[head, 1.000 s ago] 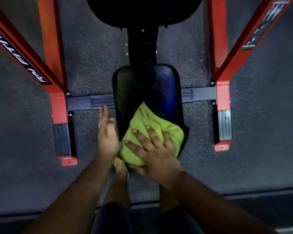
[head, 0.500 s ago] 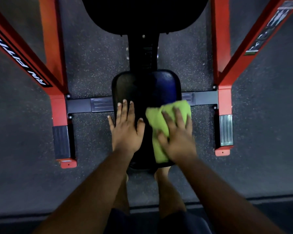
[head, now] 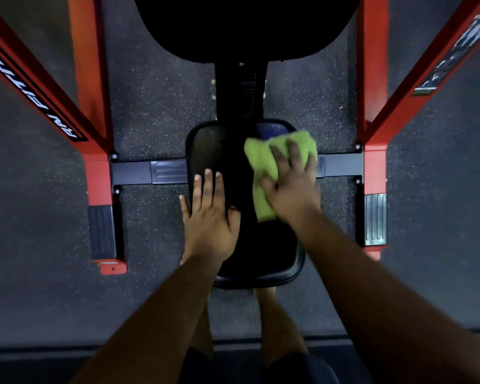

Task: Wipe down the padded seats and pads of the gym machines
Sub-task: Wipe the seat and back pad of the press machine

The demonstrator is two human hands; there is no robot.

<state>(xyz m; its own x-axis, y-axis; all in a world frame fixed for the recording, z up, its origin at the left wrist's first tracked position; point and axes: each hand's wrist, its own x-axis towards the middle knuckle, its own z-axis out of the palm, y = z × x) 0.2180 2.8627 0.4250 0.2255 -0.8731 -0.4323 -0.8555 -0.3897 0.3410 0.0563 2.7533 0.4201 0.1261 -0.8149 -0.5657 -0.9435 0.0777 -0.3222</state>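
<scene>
One seat [head: 258, 253], one cloth [head: 263, 162], two hands

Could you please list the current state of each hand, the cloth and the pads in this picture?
left hand: flat, fingers straight, resting on the seat pad
right hand: pressing the green cloth
green cloth: crumpled, on the seat's far right part
seat pad: partly covered
back pad: untouched

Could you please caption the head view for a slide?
Right hand presses green cloth on black seat; left hand rests flat.
</scene>
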